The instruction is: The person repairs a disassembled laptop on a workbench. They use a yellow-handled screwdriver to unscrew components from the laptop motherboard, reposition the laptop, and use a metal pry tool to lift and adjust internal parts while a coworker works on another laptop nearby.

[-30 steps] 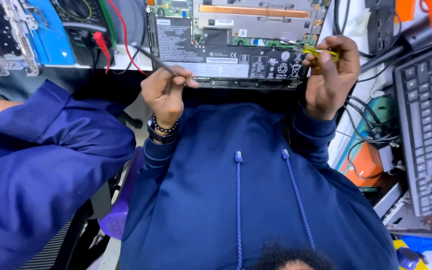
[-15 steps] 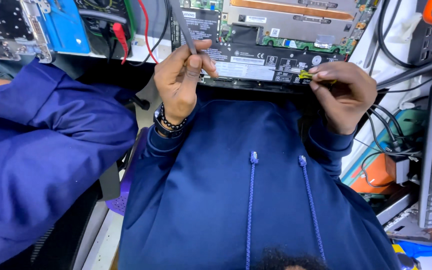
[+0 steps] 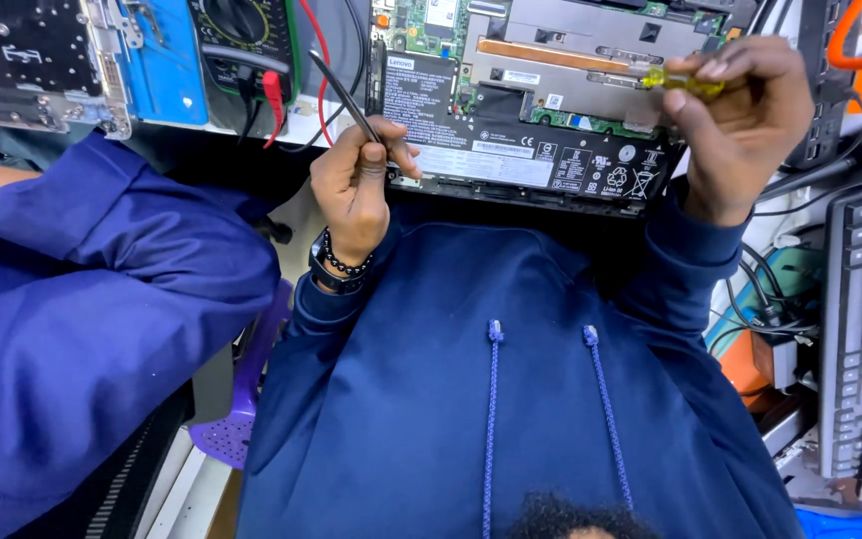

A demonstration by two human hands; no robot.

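An opened laptop (image 3: pixel 551 60) lies bottom-up in front of me, its black battery (image 3: pixel 491 140) and green board exposed. My left hand (image 3: pixel 351 195), with a beaded bracelet at the wrist, pinches a thin black pointed tool (image 3: pixel 339 90) that slants up and left, by the battery's left corner. My right hand (image 3: pixel 745 130) grips a small yellow-handled screwdriver (image 3: pixel 685 83), held above the laptop's right side. The screwdriver's tip is hidden. My navy hooded top (image 3: pixel 491 399) fills the lower part of the view.
A co-worker's blue sleeve (image 3: pixel 82 329) takes up the left side. A multimeter (image 3: pixel 241 30) with red and black leads sits beside a blue part (image 3: pixel 167 60). A black keyboard (image 3: pixel 860 329) and tangled cables (image 3: pixel 760 319) lie to the right. A purple stool (image 3: pixel 241 399) is below.
My right hand has lifted the screwdriver from the laptop's near edge to higher over its right side. My left hand stays by the battery's left corner, and the black tool now leans left.
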